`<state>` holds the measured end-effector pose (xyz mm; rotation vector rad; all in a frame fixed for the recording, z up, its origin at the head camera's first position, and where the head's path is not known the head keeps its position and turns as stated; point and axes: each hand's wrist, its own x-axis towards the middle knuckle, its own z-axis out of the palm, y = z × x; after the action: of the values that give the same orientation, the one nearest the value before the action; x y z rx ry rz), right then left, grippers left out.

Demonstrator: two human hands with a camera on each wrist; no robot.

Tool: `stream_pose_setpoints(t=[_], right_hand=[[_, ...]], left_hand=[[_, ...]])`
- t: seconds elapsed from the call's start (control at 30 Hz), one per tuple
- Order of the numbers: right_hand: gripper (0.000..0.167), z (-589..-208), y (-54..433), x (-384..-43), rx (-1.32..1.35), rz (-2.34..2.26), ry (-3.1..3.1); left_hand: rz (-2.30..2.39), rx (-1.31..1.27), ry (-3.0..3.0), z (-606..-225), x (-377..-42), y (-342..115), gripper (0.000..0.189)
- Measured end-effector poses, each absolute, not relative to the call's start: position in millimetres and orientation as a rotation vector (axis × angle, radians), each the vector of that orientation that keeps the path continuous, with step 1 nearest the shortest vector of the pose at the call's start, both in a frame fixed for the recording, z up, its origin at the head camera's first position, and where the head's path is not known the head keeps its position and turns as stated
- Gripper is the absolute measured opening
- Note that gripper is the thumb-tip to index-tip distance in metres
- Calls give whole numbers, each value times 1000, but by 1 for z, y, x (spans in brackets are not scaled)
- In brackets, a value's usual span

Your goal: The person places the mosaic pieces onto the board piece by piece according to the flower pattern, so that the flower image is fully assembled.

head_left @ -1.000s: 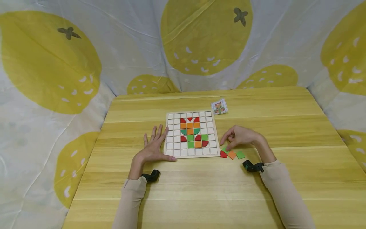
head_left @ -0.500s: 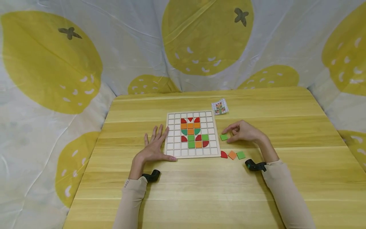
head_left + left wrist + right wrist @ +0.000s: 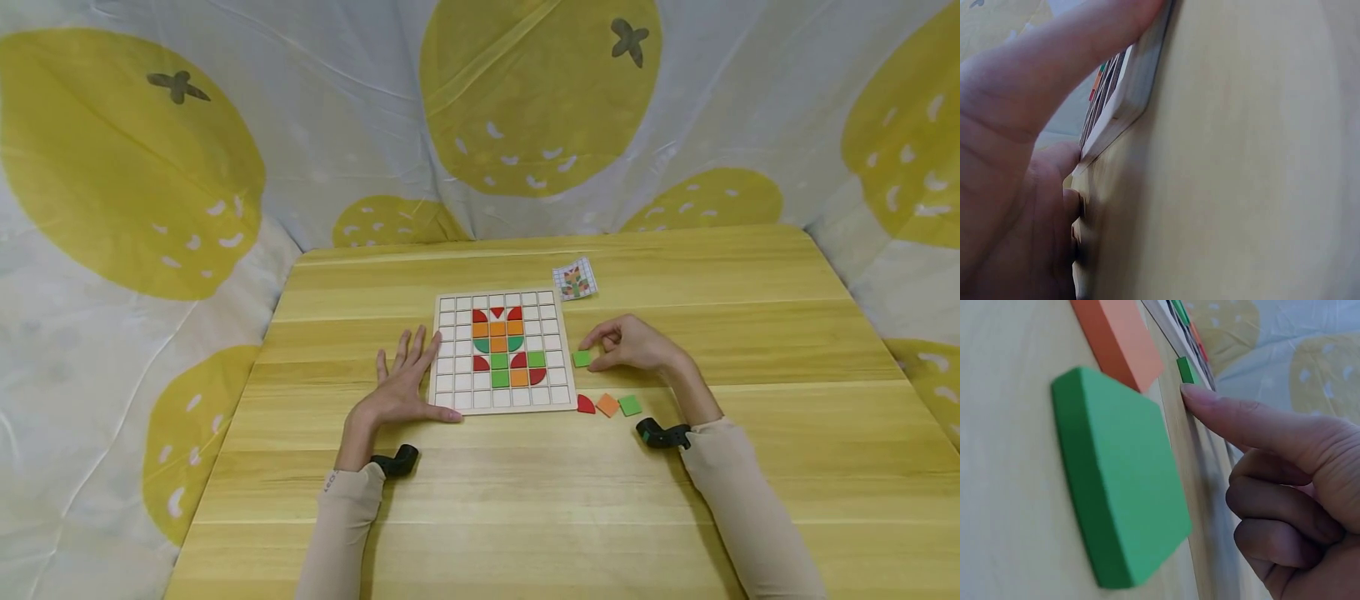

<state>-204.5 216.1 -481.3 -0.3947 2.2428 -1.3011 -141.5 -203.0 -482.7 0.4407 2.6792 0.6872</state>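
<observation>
A wooden grid board [image 3: 457,383] lies on the table, with red, orange and green tiles forming a flower-like pattern in its middle. My left hand [image 3: 401,390] has its fingers spread at the board's left edge, the thumb along the near-left corner; the left wrist view shows the thumb [image 3: 1054,56] against the board's side [image 3: 1125,100]. Just right of the board, my right hand [image 3: 630,343] pinches a green square tile [image 3: 582,358] between thumb and index finger. In the right wrist view, the thumb tip meets that tile [image 3: 1186,370]; the other fingers are curled.
Near the board's lower right corner lie a red quarter-circle tile [image 3: 586,404], an orange square tile [image 3: 608,405] and another green square tile [image 3: 630,405]. A small pattern card [image 3: 576,279] sits by the board's far right corner. Lemon-print cloth [image 3: 360,108] hangs behind the table.
My right hand has picked the green tile out from the loose pieces and moved it away from me, up beside the board's right edge. The left hand stays in place.
</observation>
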Motion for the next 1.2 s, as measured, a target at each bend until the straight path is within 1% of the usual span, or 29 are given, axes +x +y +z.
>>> stream_pose_setpoints(t=[0.2, 0.33, 0.6, 0.87, 1.03, 1.2], right_hand=[[33, -477, 212, -206, -377, -1330, 2345], [32, -473, 198, -203, -357, -1373, 2381], [28, -463, 137, -200, -411, -1414, 2336], [23, -467, 72, -198, -487, -1406, 2320], [23, -472, 47, -195, -500, -1354, 2365], [26, -476, 36, -193, -501, -1339, 2357]], left_hand=[[698, 436, 2675, -482, -141, -204, 139], [684, 434, 2676, -482, -140, -204, 140], [689, 437, 2678, -484, -141, -204, 139], [700, 447, 2674, -481, -142, -202, 138], [692, 447, 2678, -482, -142, -201, 138], [695, 437, 2681, -481, -141, -202, 139]])
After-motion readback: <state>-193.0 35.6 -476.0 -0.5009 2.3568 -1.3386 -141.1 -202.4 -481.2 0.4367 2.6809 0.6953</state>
